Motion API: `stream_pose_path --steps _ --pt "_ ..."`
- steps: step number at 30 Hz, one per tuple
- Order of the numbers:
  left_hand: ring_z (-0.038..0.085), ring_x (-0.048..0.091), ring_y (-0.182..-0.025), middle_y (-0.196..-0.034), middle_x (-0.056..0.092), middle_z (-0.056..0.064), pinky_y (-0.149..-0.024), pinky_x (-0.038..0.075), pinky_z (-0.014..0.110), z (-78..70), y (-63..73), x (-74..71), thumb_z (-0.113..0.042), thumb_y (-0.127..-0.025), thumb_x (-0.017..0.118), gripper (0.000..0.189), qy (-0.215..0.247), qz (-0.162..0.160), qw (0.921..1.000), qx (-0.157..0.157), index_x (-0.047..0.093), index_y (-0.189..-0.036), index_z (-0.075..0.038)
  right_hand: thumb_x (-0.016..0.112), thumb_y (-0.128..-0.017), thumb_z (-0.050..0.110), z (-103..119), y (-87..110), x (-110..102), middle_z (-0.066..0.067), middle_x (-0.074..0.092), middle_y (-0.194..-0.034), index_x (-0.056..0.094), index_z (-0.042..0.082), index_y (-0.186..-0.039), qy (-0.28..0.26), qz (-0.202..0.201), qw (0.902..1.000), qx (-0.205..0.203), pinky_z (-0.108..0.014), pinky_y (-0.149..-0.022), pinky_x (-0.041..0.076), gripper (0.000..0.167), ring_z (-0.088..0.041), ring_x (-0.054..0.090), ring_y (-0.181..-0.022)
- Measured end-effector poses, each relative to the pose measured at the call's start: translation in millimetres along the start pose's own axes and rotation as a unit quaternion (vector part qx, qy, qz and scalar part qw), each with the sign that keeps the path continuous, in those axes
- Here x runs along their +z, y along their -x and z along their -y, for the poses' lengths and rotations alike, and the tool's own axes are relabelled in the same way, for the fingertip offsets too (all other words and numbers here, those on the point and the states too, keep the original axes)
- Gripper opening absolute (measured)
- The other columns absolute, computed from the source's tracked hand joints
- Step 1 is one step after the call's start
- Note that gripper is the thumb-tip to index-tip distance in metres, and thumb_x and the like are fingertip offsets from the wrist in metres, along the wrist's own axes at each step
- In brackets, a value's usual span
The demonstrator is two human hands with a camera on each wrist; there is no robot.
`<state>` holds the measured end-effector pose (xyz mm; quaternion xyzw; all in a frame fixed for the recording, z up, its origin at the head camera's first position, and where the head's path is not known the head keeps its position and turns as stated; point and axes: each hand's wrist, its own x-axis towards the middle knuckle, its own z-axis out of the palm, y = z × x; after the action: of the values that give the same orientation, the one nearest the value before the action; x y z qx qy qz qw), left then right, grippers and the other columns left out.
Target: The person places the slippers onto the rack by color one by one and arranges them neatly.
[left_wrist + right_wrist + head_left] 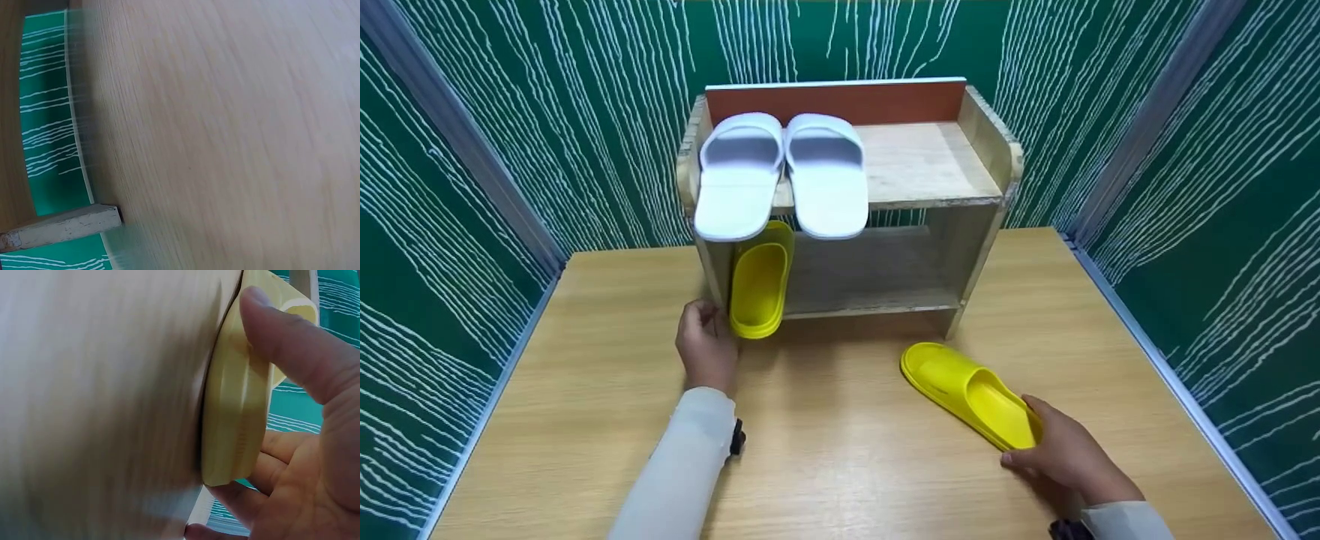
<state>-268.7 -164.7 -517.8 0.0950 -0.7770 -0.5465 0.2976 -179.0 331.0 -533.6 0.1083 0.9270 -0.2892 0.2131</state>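
Observation:
In the head view, my right hand (1065, 454) pinches the heel end of a yellow closed-toe slipper (952, 382) that lies on the table, toe pointing to the rack. The right wrist view has the thumb (281, 337) against one side of this slipper (236, 410), with fingers around the other side. At the lower front left edge of a wooden shoe rack (877, 311), my left hand (709, 349) grips with curled fingers, partly hidden. Beside it, another yellow slipper (761, 289) rests on the lower shelf at the left, its heel overhanging. The left wrist view misses the hand.
Two white slippers (742, 187) stand side by side on the upper shelf's left part, overhanging its front edge. Green walls (1222, 262) with white streaks enclose the wooden table (825, 465) at the back and sides. A rack leg (67, 225) appears in the left wrist view.

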Motion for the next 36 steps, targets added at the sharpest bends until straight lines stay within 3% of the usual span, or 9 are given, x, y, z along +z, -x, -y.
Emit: stream_pose_path --steps 6,21,29,36 --pt "0.025 0.06 -0.117 -0.118 0.061 0.011 -0.106 0.051 0.04 -2.3 2.0 -0.3 -0.003 -0.105 0.061 0.014 -0.007 -0.002 1.0 0.0 0.058 -0.119 -0.003 0.099 -0.069 0.041 -0.2 1.6 0.0 -0.033 0.039 -0.159 0.028 -0.001 -0.162 -0.011 -0.012 0.9999 -0.003 -0.073 -0.116 0.031 0.125 -0.044 0.049 -0.123" --pt "0.027 0.061 -0.116 -0.117 0.062 0.013 -0.105 0.051 0.04 0.8 -0.2 1.0 -0.002 -0.104 0.061 0.013 -0.004 -0.006 1.0 0.006 0.059 -0.117 -0.002 0.096 -0.075 0.04 -1.6 12.2 -4.4 -0.029 0.035 -0.163 0.028 0.007 -0.165 -0.086 -0.03 0.9957 -0.018 -0.072 -0.117 0.03 0.118 -0.045 0.044 -0.128" --pt "0.027 0.06 -0.112 -0.115 0.061 0.014 -0.101 0.052 0.039 1.4 -0.5 1.3 -0.001 -0.105 0.06 0.01 -0.01 -0.007 0.9997 0.021 0.058 -0.115 -0.001 0.095 -0.076 0.036 -0.4 16.6 -2.8 -0.029 0.038 -0.161 0.031 0.003 -0.163 -0.119 -0.058 0.9898 -0.053 -0.059 -0.113 0.039 0.113 -0.041 0.046 -0.127" --pt "0.025 0.059 -0.114 -0.117 0.061 0.011 -0.104 0.051 0.04 -0.1 0.0 0.7 -0.004 -0.106 0.06 0.013 -0.011 0.001 0.9999 0.007 0.058 -0.119 -0.004 0.095 -0.076 0.036 7.0 25.1 -4.3 -0.024 0.037 -0.163 0.031 0.008 -0.165 -0.147 -0.064 0.9853 -0.058 -0.056 -0.116 0.042 0.114 -0.039 0.047 -0.128"
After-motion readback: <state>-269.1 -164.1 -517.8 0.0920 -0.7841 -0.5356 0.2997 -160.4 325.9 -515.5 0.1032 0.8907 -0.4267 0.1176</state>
